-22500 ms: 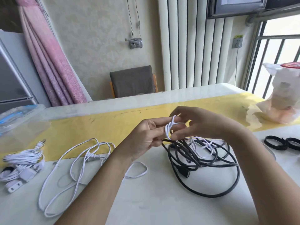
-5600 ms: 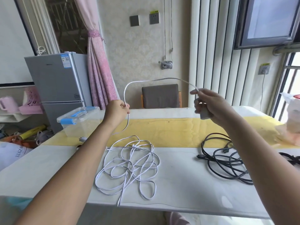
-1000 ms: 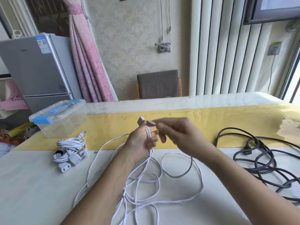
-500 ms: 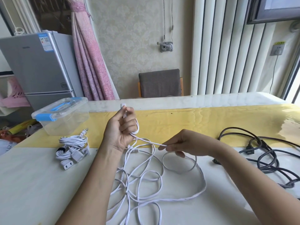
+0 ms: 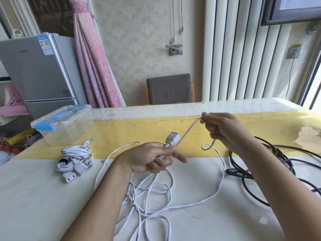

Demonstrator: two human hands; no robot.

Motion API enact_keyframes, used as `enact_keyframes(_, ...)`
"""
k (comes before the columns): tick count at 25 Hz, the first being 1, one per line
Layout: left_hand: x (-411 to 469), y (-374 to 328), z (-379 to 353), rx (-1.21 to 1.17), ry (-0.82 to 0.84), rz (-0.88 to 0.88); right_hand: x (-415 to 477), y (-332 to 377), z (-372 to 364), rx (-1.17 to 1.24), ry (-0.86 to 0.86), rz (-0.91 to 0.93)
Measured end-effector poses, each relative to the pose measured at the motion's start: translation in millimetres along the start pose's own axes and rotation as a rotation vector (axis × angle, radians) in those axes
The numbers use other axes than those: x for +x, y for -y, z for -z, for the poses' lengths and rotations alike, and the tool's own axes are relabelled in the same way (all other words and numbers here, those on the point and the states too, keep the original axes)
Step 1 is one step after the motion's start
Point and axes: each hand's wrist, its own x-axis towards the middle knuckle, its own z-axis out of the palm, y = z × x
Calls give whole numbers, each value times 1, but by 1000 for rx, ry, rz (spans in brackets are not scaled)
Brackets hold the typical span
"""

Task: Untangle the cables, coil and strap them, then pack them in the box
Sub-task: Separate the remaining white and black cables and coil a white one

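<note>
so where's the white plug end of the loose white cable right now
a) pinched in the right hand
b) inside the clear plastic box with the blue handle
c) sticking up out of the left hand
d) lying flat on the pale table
c: the white plug end sticks up from the left hand, which grips the loose white cable just below it, while the right hand pinches the cable farther along.

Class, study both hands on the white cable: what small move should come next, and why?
Probably bring the right hand over to the left hand, laying a first loop: the left grips the white cable below its plug, the right pinches a taut stretch, the rest lies loose.
</note>
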Motion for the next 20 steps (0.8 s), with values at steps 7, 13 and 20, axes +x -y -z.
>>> enact_keyframes(7,35,8,-16,-202,-323,35,-12,-2,-29,67,205,148)
enact_keyframes(13,33,6,-15,-325,-341,-198,-30,0,-52,-249,528,270)
enact_keyframes(20,20,-6,2,-828,-414,-439,-30,-12,-56,-654,696,183)
